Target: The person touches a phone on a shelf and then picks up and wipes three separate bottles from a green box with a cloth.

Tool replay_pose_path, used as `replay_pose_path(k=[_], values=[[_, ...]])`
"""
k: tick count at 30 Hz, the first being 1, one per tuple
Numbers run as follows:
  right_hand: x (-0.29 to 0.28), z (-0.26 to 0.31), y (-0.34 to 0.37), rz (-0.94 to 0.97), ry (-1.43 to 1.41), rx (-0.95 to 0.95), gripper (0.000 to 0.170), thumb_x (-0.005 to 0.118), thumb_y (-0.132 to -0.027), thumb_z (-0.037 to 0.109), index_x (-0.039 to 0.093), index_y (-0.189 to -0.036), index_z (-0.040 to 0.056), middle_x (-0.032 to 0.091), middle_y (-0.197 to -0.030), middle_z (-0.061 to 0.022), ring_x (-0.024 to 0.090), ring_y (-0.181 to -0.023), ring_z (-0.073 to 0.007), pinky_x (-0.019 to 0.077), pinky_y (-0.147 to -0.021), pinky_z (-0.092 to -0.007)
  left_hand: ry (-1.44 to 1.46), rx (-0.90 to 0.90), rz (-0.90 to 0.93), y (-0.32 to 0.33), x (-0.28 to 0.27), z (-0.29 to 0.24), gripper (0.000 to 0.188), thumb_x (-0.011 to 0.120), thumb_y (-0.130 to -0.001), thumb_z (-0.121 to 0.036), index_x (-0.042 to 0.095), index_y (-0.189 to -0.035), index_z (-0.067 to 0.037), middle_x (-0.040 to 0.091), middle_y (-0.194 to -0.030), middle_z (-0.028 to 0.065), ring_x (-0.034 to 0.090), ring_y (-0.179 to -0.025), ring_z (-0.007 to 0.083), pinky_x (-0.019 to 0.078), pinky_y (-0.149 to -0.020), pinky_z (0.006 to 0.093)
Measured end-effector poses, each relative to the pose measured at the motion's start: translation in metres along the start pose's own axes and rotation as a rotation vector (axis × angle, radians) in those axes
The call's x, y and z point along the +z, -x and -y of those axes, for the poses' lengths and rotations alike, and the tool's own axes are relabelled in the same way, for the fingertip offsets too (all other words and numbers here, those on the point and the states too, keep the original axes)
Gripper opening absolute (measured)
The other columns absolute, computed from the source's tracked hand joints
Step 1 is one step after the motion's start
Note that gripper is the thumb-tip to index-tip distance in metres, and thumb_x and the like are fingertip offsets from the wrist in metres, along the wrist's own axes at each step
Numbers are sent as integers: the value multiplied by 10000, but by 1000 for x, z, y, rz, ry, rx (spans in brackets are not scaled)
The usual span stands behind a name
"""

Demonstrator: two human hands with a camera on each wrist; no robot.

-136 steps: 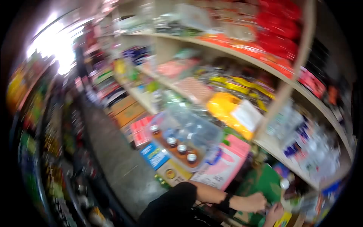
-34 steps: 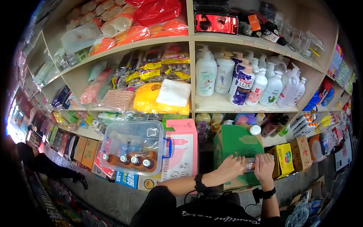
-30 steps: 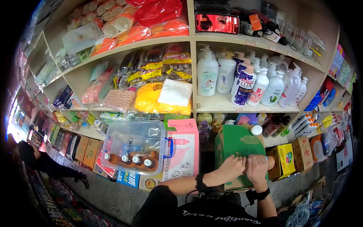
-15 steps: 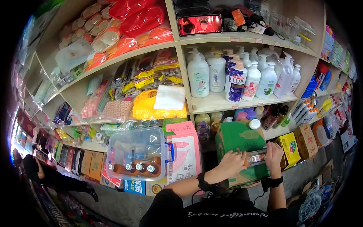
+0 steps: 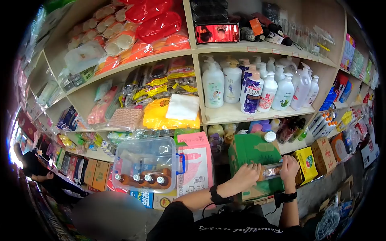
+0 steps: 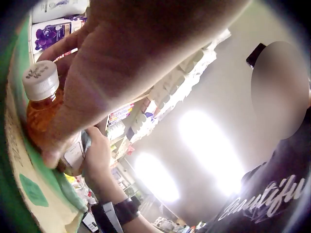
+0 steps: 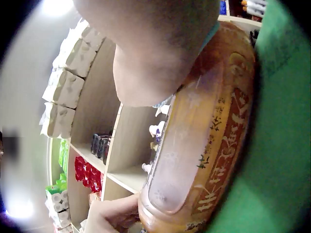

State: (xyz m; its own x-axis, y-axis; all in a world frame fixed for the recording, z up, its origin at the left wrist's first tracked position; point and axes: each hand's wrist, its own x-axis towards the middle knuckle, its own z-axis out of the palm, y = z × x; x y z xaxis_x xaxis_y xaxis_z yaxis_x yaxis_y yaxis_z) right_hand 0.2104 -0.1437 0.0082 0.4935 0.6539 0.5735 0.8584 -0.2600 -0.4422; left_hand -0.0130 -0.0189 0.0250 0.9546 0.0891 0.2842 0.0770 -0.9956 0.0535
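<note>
In the head view an amber bottle [image 5: 271, 171] lies sideways over a green carton [image 5: 257, 148]. My left hand [image 5: 247, 176] grips its left end. In the left wrist view that hand [image 6: 107, 63] curls round the bottle [image 6: 39, 115] just below the white cap [image 6: 41, 80]. At the other end, my right hand [image 5: 289, 168] pinches a light-blue cloth [image 5: 283, 159] against the bottle. The right wrist view shows this hand [image 7: 155, 53] over the bottle's side [image 7: 214, 131], with a pale label and raised characters; the cloth [image 7: 210, 38] is mostly hidden under it.
Left of the carton are a pink box [image 5: 195, 164] and a clear bin [image 5: 145, 154] holding several capped brown bottles. Yellow packs [image 5: 306, 164] stand at right. Shelves with pump bottles [image 5: 213, 86] rise behind. Another person [image 5: 40, 172] is at far left.
My right hand was over the bottle's middle one second ago and is now at its right end. The bottle's label shows between my hands. A blurred round shape has appeared at lower left.
</note>
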Motion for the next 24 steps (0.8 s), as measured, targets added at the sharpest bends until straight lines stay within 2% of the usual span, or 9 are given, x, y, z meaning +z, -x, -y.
replay_pose_path(k=[9,11,14,16,18,19,21,23,24], values=[[-3,-3,2,-25,-123,36,346,486,-1051,192,650,-808,7,587,-724,-194,583,-705,-416,440,-639,-492,-60,14,-61,-4,4,4,650,758,-860,-268,565,-1298,173,725,-1024,253,731,-933,312,560,-768,372],[-6,-5,2,-21,-212,88,337,482,-1055,176,641,-824,-11,585,-754,-209,577,-704,-415,434,-636,-475,347,-51,184,-9,-5,10,598,790,-828,-375,660,-1136,122,728,-934,235,725,-914,347,562,-741,404],[-4,-14,13,2,-224,-21,328,472,-1060,155,631,-852,-43,553,-752,-210,556,-730,-416,414,-657,-488,461,-142,329,-18,-20,10,566,823,-765,-499,718,-914,36,724,-882,213,714,-898,375,558,-730,449],[0,-30,15,40,-137,-105,348,465,-1067,157,648,-857,-52,589,-793,-213,568,-774,-432,419,-685,-501,503,-112,1,-13,23,8,528,829,-723,-538,723,-765,-22,722,-855,189,704,-869,381,550,-718,470],[-3,-44,14,141,-186,-60,420,427,-1110,259,624,-959,-80,642,-868,-241,607,-787,-402,458,-706,-474,383,-79,-252,-12,29,8,502,830,-711,-520,735,-780,-32,713,-807,176,697,-856,368,539,-688,473],[7,-57,15,83,-149,-91,417,429,-1112,262,623,-963,-76,643,-885,-252,613,-796,-405,462,-711,-482,350,-97,-237,-15,30,10,467,837,-687,-502,735,-749,-50,707,-767,157,698,-824,361,532,-666,468],[14,-51,15,183,-552,361,441,481,-1100,359,634,-984,-38,622,-835,-118,622,-768,-246,492,-588,-409,281,-107,-186,-22,38,11,474,864,-604,-525,744,-691,-75,700,-707,119,704,-769,337,521,-646,458],[16,-139,19,218,405,-320,448,551,-1038,259,564,-1365,-46,634,-1255,-296,651,-1084,-413,564,-876,-496,221,-175,-166,-30,56,16,516,885,-545,-567,753,-666,-82,699,-687,101,709,-745,320,517,-648,453],[14,-139,11,225,432,-409,436,591,-1014,253,579,-1336,-41,663,-1190,-274,672,-1019,-429,574,-839,-508,160,-87,-202,-35,65,18,520,881,-536,-575,759,-669,-88,698,-682,95,709,-735,316,507,-631,447]])
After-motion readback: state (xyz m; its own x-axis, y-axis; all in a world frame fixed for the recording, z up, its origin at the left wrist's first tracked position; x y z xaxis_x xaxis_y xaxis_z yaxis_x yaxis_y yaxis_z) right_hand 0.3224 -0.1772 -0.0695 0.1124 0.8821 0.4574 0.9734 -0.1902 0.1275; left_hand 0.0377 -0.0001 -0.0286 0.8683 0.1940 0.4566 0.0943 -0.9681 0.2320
